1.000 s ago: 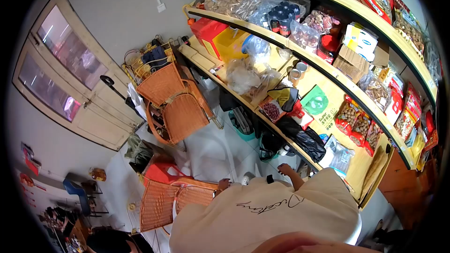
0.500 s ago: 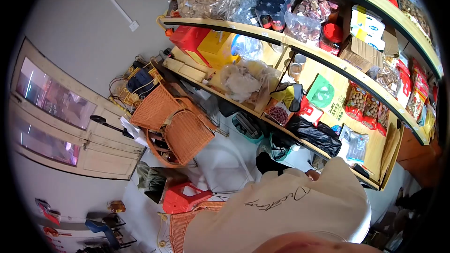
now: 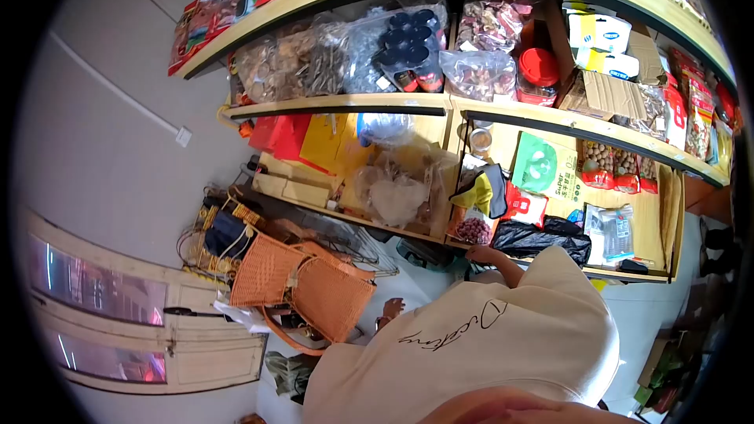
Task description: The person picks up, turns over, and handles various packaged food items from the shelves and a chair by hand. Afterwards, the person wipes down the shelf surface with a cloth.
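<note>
My left hand (image 3: 392, 308) hangs low in front of the light shirt (image 3: 487, 330), beside the wicker chair (image 3: 330, 296). Its fingers are apart and nothing shows in it. My right hand (image 3: 481, 254) is at the front edge of the lower shelf (image 3: 648, 224), just below the bag of dark red beans (image 3: 473, 229). Its fingers look loosely spread, with no object visible in them. Whether it touches the edge or the bag is unclear. A black plastic bag (image 3: 542, 239) lies to the right of that hand.
Stacked shelves hold snack packs (image 3: 598, 163), a red-lidded jar (image 3: 539, 71), a cardboard box (image 3: 613, 94) and a green pouch (image 3: 537, 162). A double door (image 3: 212, 338) stands at the lower left. A power socket (image 3: 183, 137) is on the wall.
The view has turned, and the shelves now look closer and more level. Both hands show again after being mostly hidden; my right hand is now nearer the shelf edge. The red stool has left the view.
</note>
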Available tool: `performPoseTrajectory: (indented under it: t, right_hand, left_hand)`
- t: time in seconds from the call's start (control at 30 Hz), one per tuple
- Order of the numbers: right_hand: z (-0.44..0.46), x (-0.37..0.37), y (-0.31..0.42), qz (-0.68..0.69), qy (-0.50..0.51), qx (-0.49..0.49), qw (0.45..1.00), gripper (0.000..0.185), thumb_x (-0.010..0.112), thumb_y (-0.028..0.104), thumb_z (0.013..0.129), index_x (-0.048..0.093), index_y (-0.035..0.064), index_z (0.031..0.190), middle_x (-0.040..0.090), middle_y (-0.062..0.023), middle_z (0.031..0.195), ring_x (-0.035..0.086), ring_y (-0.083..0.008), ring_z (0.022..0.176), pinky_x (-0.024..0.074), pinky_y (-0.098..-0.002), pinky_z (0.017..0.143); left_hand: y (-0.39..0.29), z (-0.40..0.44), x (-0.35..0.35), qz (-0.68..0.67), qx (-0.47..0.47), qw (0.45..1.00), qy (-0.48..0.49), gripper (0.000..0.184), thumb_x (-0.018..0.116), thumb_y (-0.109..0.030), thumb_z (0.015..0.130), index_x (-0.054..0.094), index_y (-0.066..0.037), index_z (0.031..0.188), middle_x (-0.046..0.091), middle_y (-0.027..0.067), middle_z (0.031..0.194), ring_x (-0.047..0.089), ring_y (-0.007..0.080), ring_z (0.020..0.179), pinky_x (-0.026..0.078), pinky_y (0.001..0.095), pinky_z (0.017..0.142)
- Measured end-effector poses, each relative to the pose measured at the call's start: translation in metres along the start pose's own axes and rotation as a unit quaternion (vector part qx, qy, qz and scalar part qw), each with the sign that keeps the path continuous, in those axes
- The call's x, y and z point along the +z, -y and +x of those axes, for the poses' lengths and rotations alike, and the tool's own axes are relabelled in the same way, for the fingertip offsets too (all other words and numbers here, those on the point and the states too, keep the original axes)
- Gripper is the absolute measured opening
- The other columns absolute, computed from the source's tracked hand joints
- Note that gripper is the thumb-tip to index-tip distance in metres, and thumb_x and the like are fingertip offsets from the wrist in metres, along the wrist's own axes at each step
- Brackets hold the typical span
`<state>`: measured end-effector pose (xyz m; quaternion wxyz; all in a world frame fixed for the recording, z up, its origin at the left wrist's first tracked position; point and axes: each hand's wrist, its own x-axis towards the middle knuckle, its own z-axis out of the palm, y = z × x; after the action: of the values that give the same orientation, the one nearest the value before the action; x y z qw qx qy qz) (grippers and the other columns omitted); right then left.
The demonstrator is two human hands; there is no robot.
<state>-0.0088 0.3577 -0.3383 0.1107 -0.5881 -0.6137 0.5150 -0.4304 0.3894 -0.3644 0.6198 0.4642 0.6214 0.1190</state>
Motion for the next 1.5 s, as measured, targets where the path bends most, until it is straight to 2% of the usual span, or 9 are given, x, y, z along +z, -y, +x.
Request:
performPoseTrajectory:
  t: [0.17,0.3,0.5,0.6,0.77,0.83,1.1,1.33,1.5]
  right_hand:
    - [0.050,-0.018,-0.003,-0.171,-0.286,-0.265,0.905,0.024,0.054,0.024,0.081,0.058,0.0043,0.094,0.060,-0.0096,0.081,0.056,-0.0221,0.072,0.0447,-0.0316,0.069]
    - [0.001,-0.096,0.072,0.261,-0.336,-0.080,0.902,0.022,0.053,0.019,0.084,0.058,0.0054,0.100,0.061,-0.0068,0.081,0.056,-0.0167,0.071,0.0444,-0.0268,0.066]
    - [-0.068,-0.229,0.184,-0.023,-0.624,-0.068,0.778,0.028,0.057,0.008,0.078,0.053,0.0051,0.105,0.060,-0.0120,0.092,0.057,-0.0230,0.078,0.0455,-0.0317,0.072]
    - [-0.096,-0.293,0.239,-0.159,-0.683,-0.056,0.711,0.035,0.059,0.016,0.076,0.049,-0.0015,0.104,0.054,-0.0191,0.098,0.049,-0.0350,0.094,0.0404,-0.0400,0.082]
    - [-0.097,-0.375,0.288,-0.355,-0.718,-0.005,0.598,0.063,0.059,0.032,0.076,0.034,0.0120,0.129,0.049,-0.0105,0.112,0.045,-0.0267,0.103,0.0341,-0.0410,0.087]
    - [-0.071,-0.393,0.261,-0.389,-0.634,0.204,0.636,0.053,0.054,0.036,0.079,0.042,0.0134,0.125,0.053,-0.0083,0.110,0.046,-0.0246,0.103,0.0335,-0.0427,0.086]
    - [-0.096,-0.353,0.328,-0.427,-0.747,0.015,0.510,0.007,0.057,0.015,0.074,0.052,0.0112,0.077,0.052,-0.0014,0.071,0.050,-0.0195,0.073,0.0331,-0.0350,0.067]
    - [-0.143,-0.279,0.428,-0.420,-0.584,-0.083,0.689,0.014,0.059,0.021,0.072,0.059,0.0098,0.080,0.057,-0.0036,0.066,0.051,-0.0206,0.068,0.0338,-0.0331,0.069]
    - [-0.170,-0.237,0.479,-0.404,-0.595,-0.076,0.690,0.013,0.061,0.023,0.073,0.061,0.0101,0.074,0.055,-0.0032,0.059,0.050,-0.0189,0.064,0.0347,-0.0321,0.068]
  left_hand:
    - [-0.067,0.059,0.016,0.028,0.020,0.999,-0.008,0.032,0.046,-0.025,0.084,0.059,0.000,0.099,0.064,0.0103,0.079,0.062,0.0165,0.067,0.046,0.0269,0.052]
    - [-0.124,0.066,0.062,0.017,0.063,0.995,0.073,0.028,0.047,-0.025,0.086,0.059,-0.004,0.100,0.063,0.0051,0.084,0.058,0.0133,0.070,0.043,0.0257,0.057]
    - [-0.173,0.111,0.110,0.174,0.339,0.913,0.146,0.027,0.047,-0.023,0.088,0.058,-0.001,0.100,0.062,0.0061,0.085,0.058,0.0131,0.075,0.046,0.0256,0.065]
    - [-0.225,0.120,0.122,0.122,0.354,0.888,0.268,0.025,0.048,-0.021,0.088,0.057,0.000,0.099,0.061,0.0062,0.084,0.057,0.0124,0.077,0.045,0.0249,0.068]
    - [-0.387,0.024,0.117,0.128,0.388,0.849,0.336,0.025,0.047,-0.021,0.090,0.056,-0.002,0.103,0.060,0.0064,0.091,0.055,0.0114,0.084,0.043,0.0239,0.075]
    - [-0.414,0.009,0.117,0.104,0.412,0.835,0.350,0.024,0.047,-0.020,0.090,0.056,-0.002,0.104,0.060,0.0058,0.092,0.055,0.0106,0.085,0.043,0.0231,0.075]
    - [-0.476,-0.038,0.080,-0.023,0.489,0.791,0.367,0.020,0.050,-0.011,0.087,0.055,-0.003,0.104,0.060,0.0049,0.096,0.055,0.0099,0.084,0.043,0.0222,0.072]
    - [-0.575,-0.120,0.027,0.059,0.761,0.645,0.037,0.099,0.078,-0.023,0.059,0.017,0.003,0.133,0.020,0.0225,0.136,0.025,0.0355,0.124,0.023,0.0422,0.101]
    - [-0.578,-0.126,0.041,-0.106,0.645,0.653,0.382,0.131,0.082,-0.029,0.055,-0.022,-0.006,0.132,0.029,0.0186,0.131,0.030,0.0268,0.121,0.025,0.0392,0.102]
